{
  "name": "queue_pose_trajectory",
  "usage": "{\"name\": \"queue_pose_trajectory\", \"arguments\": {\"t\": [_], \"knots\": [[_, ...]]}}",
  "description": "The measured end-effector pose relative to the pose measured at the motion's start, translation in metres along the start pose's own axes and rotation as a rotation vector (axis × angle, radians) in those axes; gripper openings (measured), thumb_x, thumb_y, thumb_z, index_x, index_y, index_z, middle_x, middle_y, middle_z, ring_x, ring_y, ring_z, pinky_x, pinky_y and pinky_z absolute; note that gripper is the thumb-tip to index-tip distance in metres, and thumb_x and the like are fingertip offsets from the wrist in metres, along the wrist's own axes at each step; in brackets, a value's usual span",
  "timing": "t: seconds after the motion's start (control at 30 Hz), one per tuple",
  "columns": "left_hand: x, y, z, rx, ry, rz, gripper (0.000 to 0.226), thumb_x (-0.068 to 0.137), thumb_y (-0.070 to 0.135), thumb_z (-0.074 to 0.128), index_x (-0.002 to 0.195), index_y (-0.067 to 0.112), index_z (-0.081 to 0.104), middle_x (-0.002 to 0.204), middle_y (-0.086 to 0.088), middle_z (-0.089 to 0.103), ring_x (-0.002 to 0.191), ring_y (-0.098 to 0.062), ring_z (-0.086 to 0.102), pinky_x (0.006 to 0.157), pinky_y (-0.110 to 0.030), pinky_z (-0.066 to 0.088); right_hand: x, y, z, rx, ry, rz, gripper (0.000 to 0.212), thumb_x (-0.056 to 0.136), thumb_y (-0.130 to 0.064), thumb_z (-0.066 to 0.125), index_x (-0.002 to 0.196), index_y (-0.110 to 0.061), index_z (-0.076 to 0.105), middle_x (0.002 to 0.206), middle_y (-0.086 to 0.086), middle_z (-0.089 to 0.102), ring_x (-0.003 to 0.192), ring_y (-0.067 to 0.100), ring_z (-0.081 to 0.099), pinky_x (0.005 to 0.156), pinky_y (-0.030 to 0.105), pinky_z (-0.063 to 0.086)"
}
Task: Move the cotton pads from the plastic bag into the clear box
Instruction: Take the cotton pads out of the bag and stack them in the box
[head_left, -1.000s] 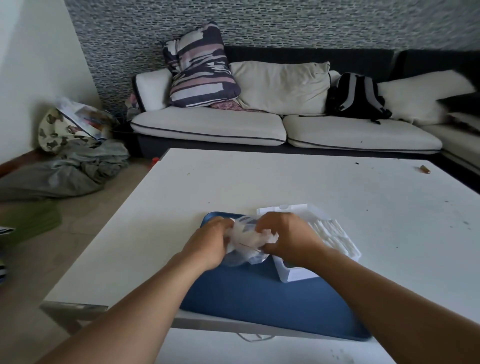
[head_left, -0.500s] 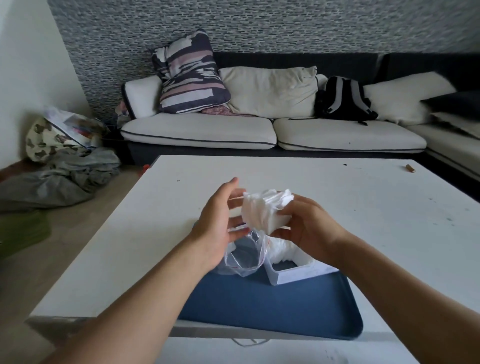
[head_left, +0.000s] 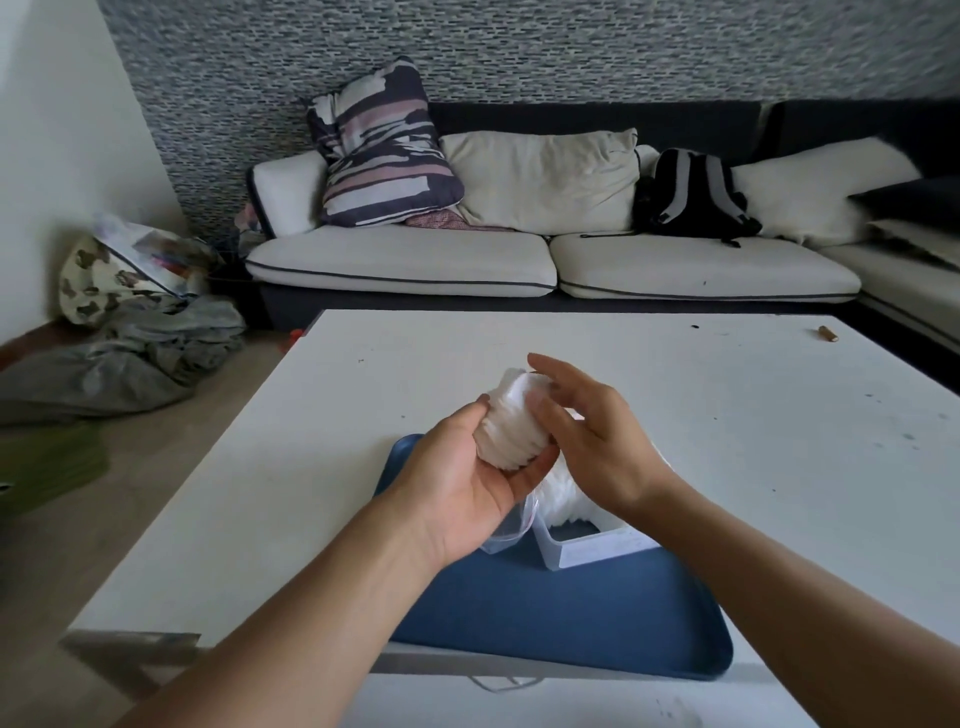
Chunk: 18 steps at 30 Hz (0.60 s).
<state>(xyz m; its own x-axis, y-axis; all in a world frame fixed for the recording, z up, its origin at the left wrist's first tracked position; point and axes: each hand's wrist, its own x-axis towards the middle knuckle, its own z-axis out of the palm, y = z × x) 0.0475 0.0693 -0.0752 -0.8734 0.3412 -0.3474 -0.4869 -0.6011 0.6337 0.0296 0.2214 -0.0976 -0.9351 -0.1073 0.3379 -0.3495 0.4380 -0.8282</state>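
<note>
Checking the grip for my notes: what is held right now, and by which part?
The left hand grips a stack of cotton pads around its lower side; the right hand, fingers straight, rests against the stack's right side.

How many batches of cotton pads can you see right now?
2. One stack of cotton pads is held in the left hand; another row of pads sits in the clear box. The right hand may hide more.

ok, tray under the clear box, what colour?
Dark blue tray, plain, no pattern; head view.
</note>
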Motion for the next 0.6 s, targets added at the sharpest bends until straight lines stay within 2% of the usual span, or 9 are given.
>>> {"name": "queue_pose_trajectory", "arguments": {"t": [0.1,0.17,0.23,0.3,0.4,0.43,0.53,0.6], "knots": [[0.002,0.001,-0.001,0.042,0.028,0.027,0.040,0.108,0.029,0.040,0.130,0.005,0.064,0.117,-0.020,0.071,0.097,-0.025,0.067,0.077,-0.033,0.062,-0.002,-0.005,0.006,-0.006,-0.011,0.007,0.058,0.100,-0.046,0.046,0.151,-0.019,0.043,0.140,-0.007,0.058,0.129,0.004,0.052,0.107,0.024,0.044],[0.003,0.000,0.000,0.075,0.042,0.031,0.039,0.108,0.030,0.043,0.129,0.007,0.065,0.113,-0.016,0.071,0.090,-0.022,0.068,0.070,-0.032,0.063,-0.003,-0.011,0.007,0.039,-0.035,0.039,0.061,0.100,-0.048,0.044,0.154,-0.019,0.038,0.147,-0.009,0.051,0.135,0.003,0.046,0.114,0.031,0.040],[0.004,-0.001,-0.002,0.119,0.040,0.034,0.039,0.107,0.031,0.044,0.131,0.008,0.064,0.114,-0.014,0.071,0.089,-0.021,0.069,0.069,-0.032,0.062,-0.005,-0.017,0.007,0.157,-0.095,0.106,0.074,0.093,-0.055,0.047,0.157,-0.023,0.030,0.153,-0.012,0.043,0.140,0.003,0.039,0.119,0.035,0.034],[0.004,-0.001,-0.005,0.185,-0.007,0.023,0.040,0.106,0.031,0.043,0.131,0.009,0.065,0.114,-0.011,0.072,0.092,-0.020,0.069,0.073,-0.034,0.059,-0.006,-0.018,0.008,0.262,-0.175,0.161,0.093,0.082,-0.058,0.061,0.159,-0.030,0.018,0.154,-0.018,0.039,0.140,0.002,0.040,0.118,0.034,0.035],[0.002,0.000,-0.007,0.234,-0.078,-0.017,0.041,0.103,0.040,0.045,0.125,0.016,0.069,0.111,-0.009,0.076,0.096,-0.021,0.072,0.082,-0.039,0.057,-0.007,-0.014,0.009,0.202,-0.244,0.155,0.126,0.063,-0.057,0.086,0.159,-0.035,0.008,0.148,-0.015,0.043,0.131,0.009,0.053,0.110,0.036,0.046],[0.000,0.000,-0.006,0.239,-0.097,-0.025,0.042,0.102,0.043,0.045,0.126,0.018,0.069,0.111,-0.009,0.076,0.097,-0.021,0.073,0.084,-0.040,0.056,-0.006,-0.013,0.008,0.183,-0.239,0.148,0.128,0.061,-0.053,0.089,0.159,-0.033,0.010,0.142,-0.011,0.049,0.125,0.010,0.058,0.107,0.036,0.049],[0.001,0.001,-0.007,0.279,-0.138,-0.003,0.037,0.104,0.038,0.047,0.126,0.017,0.069,0.110,-0.006,0.076,0.093,-0.018,0.072,0.085,-0.037,0.056,-0.004,-0.014,0.005,0.149,-0.204,0.093,0.115,0.067,-0.028,0.091,0.157,-0.028,0.020,0.121,-0.003,0.062,0.108,0.008,0.066,0.100,0.032,0.053],[0.002,0.001,-0.007,0.286,-0.144,0.009,0.030,0.105,0.034,0.047,0.117,0.020,0.070,0.106,-0.004,0.076,0.087,-0.016,0.072,0.080,-0.034,0.056,-0.004,-0.016,0.003,0.192,-0.206,0.066,0.107,0.070,-0.019,0.091,0.155,-0.027,0.027,0.123,0.000,0.064,0.110,0.009,0.066,0.100,0.031,0.053]]}}
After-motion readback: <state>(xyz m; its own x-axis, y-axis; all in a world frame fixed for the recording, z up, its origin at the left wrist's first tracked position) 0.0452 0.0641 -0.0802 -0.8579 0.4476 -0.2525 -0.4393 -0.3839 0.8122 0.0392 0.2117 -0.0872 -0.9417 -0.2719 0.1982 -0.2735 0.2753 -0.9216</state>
